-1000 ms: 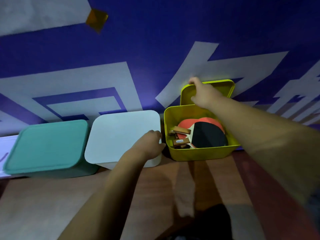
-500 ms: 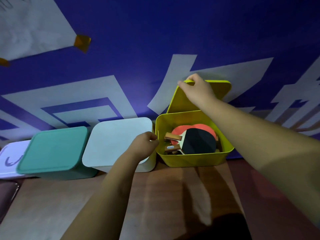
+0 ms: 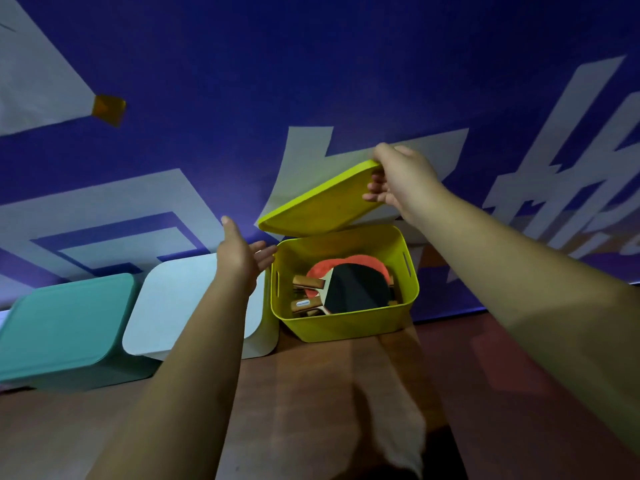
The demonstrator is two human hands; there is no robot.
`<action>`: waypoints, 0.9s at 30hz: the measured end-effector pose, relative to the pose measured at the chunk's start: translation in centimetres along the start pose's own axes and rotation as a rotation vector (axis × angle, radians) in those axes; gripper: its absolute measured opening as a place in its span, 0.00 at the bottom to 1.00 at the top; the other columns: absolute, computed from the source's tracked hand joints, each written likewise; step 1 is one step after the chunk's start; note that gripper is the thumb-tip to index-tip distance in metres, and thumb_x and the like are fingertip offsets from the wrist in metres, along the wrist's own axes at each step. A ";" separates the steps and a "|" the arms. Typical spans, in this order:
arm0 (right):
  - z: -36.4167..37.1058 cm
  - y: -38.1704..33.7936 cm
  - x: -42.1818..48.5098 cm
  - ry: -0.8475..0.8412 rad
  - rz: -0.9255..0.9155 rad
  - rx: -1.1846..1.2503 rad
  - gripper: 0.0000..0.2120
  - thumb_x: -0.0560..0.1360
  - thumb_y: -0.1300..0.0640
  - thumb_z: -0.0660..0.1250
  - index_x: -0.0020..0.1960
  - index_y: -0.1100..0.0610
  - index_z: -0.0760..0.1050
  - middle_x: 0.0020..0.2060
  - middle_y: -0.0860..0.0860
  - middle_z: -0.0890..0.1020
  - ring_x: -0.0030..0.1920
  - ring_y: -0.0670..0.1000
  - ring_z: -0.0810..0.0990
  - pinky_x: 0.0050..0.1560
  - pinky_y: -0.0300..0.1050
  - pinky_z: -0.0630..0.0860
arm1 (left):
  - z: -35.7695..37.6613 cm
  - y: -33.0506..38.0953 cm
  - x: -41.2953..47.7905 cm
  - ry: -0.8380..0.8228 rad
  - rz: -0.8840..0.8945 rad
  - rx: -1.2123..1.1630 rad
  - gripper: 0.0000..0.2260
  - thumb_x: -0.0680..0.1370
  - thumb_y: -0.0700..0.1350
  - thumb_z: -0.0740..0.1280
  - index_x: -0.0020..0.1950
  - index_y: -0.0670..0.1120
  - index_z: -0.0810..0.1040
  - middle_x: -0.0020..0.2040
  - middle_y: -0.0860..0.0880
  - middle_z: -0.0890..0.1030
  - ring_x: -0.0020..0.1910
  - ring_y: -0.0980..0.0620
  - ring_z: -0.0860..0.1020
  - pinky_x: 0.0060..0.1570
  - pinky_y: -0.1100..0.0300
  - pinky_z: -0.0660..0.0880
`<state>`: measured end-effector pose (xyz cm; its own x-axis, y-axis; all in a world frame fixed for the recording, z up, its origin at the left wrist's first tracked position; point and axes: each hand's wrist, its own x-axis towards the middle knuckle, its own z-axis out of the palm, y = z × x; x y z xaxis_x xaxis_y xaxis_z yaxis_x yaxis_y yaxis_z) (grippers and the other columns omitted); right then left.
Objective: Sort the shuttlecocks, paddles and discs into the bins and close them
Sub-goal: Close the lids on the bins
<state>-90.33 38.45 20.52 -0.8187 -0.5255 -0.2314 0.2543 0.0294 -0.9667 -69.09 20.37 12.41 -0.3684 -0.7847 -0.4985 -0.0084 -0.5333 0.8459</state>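
An open yellow bin stands on the wooden table against the wall. Inside lie paddles with red and black faces and wooden handles. My right hand grips the right edge of the yellow lid, which hangs tilted above the bin's back rim. Just left of the bin's left rim, my left hand is raised with fingers spread, holding nothing. To the left, a white bin and a teal bin both have their lids on.
A blue wall banner with pale shapes rises right behind the bins. Wooden tabletop stretches in front of them toward me. The three bins stand side by side, nearly touching.
My right hand has lifted the yellow lid away from the wall and swung it over the bin. My left hand left the white bin's corner and rose, fingers spread, toward the lid.
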 end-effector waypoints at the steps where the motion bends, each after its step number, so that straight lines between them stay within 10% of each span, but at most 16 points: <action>1: -0.3 0.2 -0.3 -0.009 0.017 0.024 0.05 0.79 0.55 0.67 0.49 0.56 0.76 0.40 0.55 0.73 0.40 0.54 0.77 0.48 0.58 0.87 | 0.1 0.1 0.0 -0.005 0.007 -0.018 0.40 0.82 0.71 0.54 0.82 0.43 0.59 0.68 0.34 0.78 0.54 0.38 0.85 0.60 0.42 0.82; 12: -0.8 -1.1 -2.6 -0.104 0.079 0.060 0.01 0.79 0.62 0.63 0.48 0.59 0.72 0.37 0.56 0.70 0.34 0.54 0.73 0.50 0.64 0.86 | 1.2 0.9 -1.1 0.169 0.049 -0.080 0.11 0.84 0.51 0.64 0.59 0.44 0.74 0.42 0.44 0.82 0.34 0.52 0.82 0.36 0.55 0.82; 15: -1.4 0.6 -2.0 -0.105 0.144 -0.009 0.04 0.79 0.63 0.61 0.52 0.57 0.73 0.41 0.57 0.71 0.35 0.55 0.73 0.37 0.55 0.85 | 0.4 0.1 -1.5 0.174 0.032 -0.031 0.04 0.81 0.39 0.61 0.51 0.42 0.75 0.34 0.44 0.78 0.28 0.51 0.77 0.34 0.56 0.80; 20: -3.5 7.1 -0.3 -0.008 0.247 -0.196 0.20 0.77 0.62 0.63 0.68 0.54 0.73 0.51 0.54 0.71 0.50 0.58 0.74 0.29 0.45 0.78 | -2.0 -4.4 -1.5 0.131 0.075 0.199 0.05 0.76 0.38 0.62 0.46 0.42 0.78 0.35 0.41 0.75 0.28 0.48 0.75 0.34 0.55 0.76; 27: -6.1 14.8 -0.4 0.004 0.220 -0.622 0.29 0.81 0.57 0.65 0.81 0.50 0.63 0.58 0.56 0.78 0.37 0.55 0.79 0.26 0.43 0.73 | -4.7 -10.3 -0.9 0.207 0.044 0.578 0.24 0.69 0.53 0.69 0.62 0.43 0.77 0.50 0.39 0.83 0.36 0.42 0.81 0.25 0.58 0.74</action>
<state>-89.44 44.29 5.64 -0.7840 -0.4475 -0.4302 0.0721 0.6227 -0.7791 -64.27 25.09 3.21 -0.1924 -0.8780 -0.4382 -0.5211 -0.2869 0.8038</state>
